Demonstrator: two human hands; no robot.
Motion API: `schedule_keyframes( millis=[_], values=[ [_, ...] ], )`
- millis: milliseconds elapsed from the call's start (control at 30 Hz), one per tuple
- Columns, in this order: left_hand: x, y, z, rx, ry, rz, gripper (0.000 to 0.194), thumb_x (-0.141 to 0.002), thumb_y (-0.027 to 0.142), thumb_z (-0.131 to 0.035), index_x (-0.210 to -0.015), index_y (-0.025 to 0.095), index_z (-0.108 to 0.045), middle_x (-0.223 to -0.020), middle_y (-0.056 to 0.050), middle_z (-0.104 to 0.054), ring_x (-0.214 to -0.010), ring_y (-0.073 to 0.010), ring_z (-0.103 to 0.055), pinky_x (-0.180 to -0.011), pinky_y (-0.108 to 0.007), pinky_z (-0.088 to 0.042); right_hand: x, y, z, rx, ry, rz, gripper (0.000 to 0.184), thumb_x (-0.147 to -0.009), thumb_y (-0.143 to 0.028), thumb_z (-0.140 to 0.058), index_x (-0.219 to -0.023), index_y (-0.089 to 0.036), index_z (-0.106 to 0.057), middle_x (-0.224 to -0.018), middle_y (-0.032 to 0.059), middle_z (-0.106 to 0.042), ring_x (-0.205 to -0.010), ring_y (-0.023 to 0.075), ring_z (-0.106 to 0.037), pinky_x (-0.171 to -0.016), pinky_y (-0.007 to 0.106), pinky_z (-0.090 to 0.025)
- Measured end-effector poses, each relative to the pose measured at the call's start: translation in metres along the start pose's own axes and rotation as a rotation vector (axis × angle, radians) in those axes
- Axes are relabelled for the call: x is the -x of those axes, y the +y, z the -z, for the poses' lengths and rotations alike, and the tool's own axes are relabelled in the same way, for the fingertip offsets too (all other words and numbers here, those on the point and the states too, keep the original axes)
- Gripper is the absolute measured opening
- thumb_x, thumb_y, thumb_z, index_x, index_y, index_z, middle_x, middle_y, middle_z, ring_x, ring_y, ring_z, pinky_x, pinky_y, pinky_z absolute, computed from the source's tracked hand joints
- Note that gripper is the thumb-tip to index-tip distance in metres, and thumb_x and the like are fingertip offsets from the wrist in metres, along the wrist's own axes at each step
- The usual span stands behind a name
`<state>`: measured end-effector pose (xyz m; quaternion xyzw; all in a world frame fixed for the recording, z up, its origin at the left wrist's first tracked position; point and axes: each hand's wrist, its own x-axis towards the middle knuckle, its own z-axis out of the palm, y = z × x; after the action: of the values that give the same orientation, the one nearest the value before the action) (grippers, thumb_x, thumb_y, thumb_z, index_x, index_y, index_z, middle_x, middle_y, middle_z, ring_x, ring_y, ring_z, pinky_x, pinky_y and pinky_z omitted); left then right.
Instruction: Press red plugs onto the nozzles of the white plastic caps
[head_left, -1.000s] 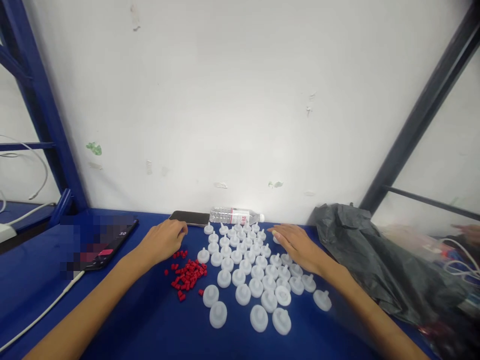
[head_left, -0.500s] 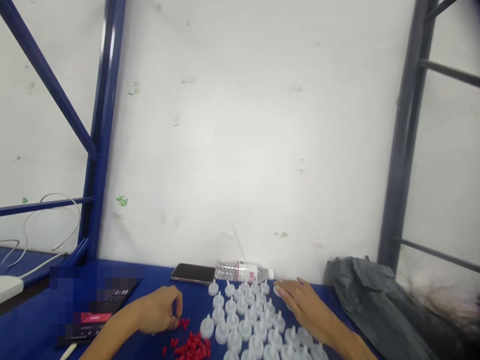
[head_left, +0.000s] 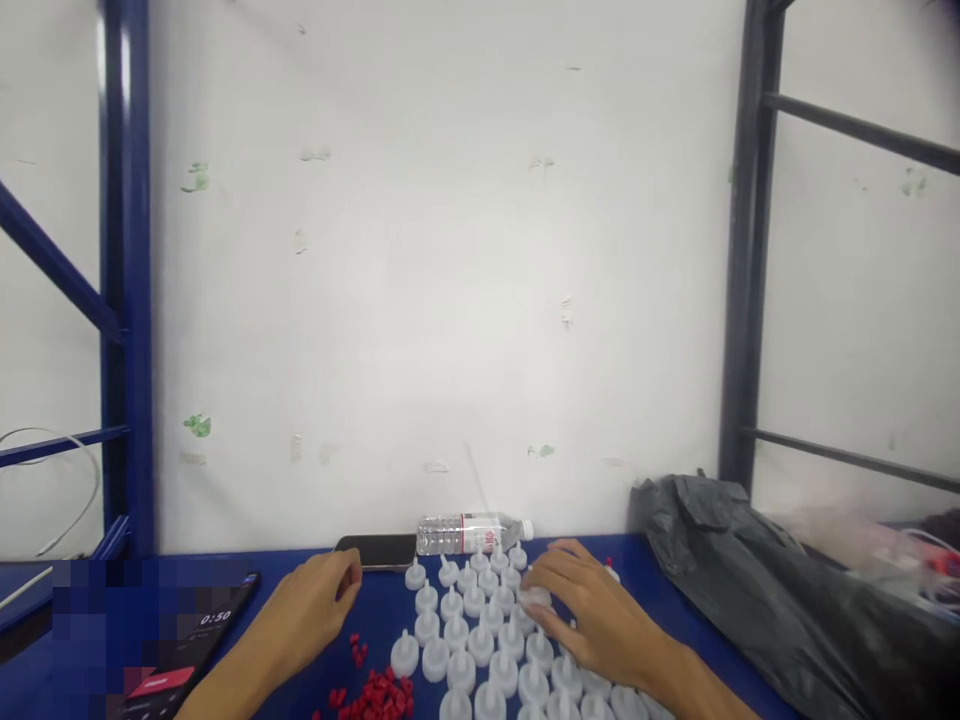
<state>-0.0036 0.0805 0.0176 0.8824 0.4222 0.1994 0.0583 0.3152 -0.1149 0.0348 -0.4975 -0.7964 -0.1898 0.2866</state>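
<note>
Rows of white plastic nozzle caps (head_left: 461, 670), round with upright spouts, stand on the blue table. My right hand (head_left: 600, 610) is at their right side, with its thumb and fingers closed around one white cap (head_left: 535, 597). Just beyond that hand, a cap with a red tip (head_left: 610, 568) shows in part. Left of the caps lies a loose pile of small red tips (head_left: 379, 697), with a few strays (head_left: 358, 650) above it. My left hand (head_left: 322, 605) is raised above the table near these strays, fingers curled together; anything in its pinch is hidden.
A clear plastic bottle (head_left: 465, 534) lies along the wall behind the caps, beside a dark phone (head_left: 386, 551). Another phone showing a timer (head_left: 199, 640) rests at the left. Dark grey plastic sheeting (head_left: 720, 570) covers the right side. Blue metal posts (head_left: 135, 300) frame the wall.
The view has turned to the right. My left hand has risen away from the red tips. My right hand has moved left onto a cap, and a red-tipped cap now shows beyond it.
</note>
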Motion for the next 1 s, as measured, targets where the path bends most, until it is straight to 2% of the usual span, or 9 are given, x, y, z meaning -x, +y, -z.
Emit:
schedule_keyframes(
  millis=[133,233,333,467,633,833,1000],
  values=[
    [0.003,0.037,-0.004,0.155,0.060,-0.068,0.022,-0.088,0.043,-0.044,-0.084,0.029,-0.060,-0.082,0.000,-0.070,-0.077,-0.0234,-0.064,-0.072,-0.034,-0.047,0.004,-0.011,-0.006,-0.006,-0.028,0.018,0.014,-0.094,-0.026,-0.054,-0.107,-0.028,-0.059,-0.099,0.0050,-0.070,-0.088,0.0250,-0.070,-0.078,0.043,-0.060],
    [0.009,0.064,-0.012,0.261,0.053,-0.083,0.034,-0.093,0.051,-0.041,-0.087,0.026,-0.064,-0.081,0.000,-0.070,-0.073,-0.0203,-0.064,-0.063,-0.030,-0.045,0.007,-0.018,-0.013,-0.020,-0.063,0.056,0.020,-0.097,-0.019,-0.046,-0.112,-0.026,-0.058,-0.108,0.0056,-0.069,-0.097,0.0223,-0.068,-0.083,0.038,-0.056],
    [0.015,0.080,-0.022,0.436,0.004,-0.067,0.039,-0.090,0.059,-0.047,-0.092,0.025,-0.066,-0.081,0.000,-0.071,-0.068,-0.0190,-0.063,-0.056,-0.028,-0.041,0.010,-0.024,-0.021,-0.069,-0.078,0.099,0.025,-0.098,-0.020,-0.047,-0.122,-0.025,-0.054,-0.115,0.0049,-0.069,-0.104,0.0214,-0.065,-0.091,0.037,-0.052],
    [0.021,0.091,-0.036,0.573,-0.060,-0.058,0.042,-0.086,0.063,-0.053,-0.093,0.024,-0.070,-0.078,-0.001,-0.073,-0.056,-0.0162,-0.057,-0.051,-0.027,-0.038,0.014,-0.026,-0.033,-0.136,-0.057,0.109,0.028,-0.097,-0.028,-0.057,-0.124,-0.025,-0.051,-0.114,0.0021,-0.070,-0.101,0.0209,-0.065,-0.094,0.037,-0.048],
    [0.029,0.103,-0.047,0.638,-0.152,-0.074,0.036,-0.082,0.056,-0.060,-0.090,0.024,-0.072,-0.073,-0.002,-0.072,-0.050,-0.0127,-0.047,-0.049,-0.025,-0.034,0.018,-0.026,-0.039,-0.145,-0.054,0.103,0.033,-0.093,-0.030,-0.064,-0.122,-0.024,-0.051,-0.112,0.0013,-0.069,-0.099,0.0205,-0.064,-0.093,0.034,-0.047],
    [0.036,0.113,-0.048,0.644,-0.145,-0.083,0.029,-0.082,0.054,-0.061,-0.084,0.027,-0.073,-0.069,-0.001,-0.072,-0.051,-0.0130,-0.050,-0.049,-0.024,-0.035,0.019,-0.023,-0.039,-0.164,-0.060,0.109,0.027,-0.095,-0.031,-0.062,-0.120,-0.025,-0.053,-0.110,0.0006,-0.069,-0.098,0.0198,-0.064,-0.092,0.034,-0.046],
    [0.038,0.113,-0.053,0.672,-0.113,-0.057,0.033,-0.082,0.060,-0.061,-0.087,0.029,-0.073,-0.068,-0.001,-0.073,-0.048,-0.0133,-0.051,-0.048,-0.024,-0.035,0.020,-0.018,-0.040,-0.155,-0.085,0.096,0.031,-0.095,-0.031,-0.060,-0.124,-0.027,-0.050,-0.113,0.0003,-0.068,-0.101,0.0195,-0.063,-0.096,0.035,-0.044]
  ],
)
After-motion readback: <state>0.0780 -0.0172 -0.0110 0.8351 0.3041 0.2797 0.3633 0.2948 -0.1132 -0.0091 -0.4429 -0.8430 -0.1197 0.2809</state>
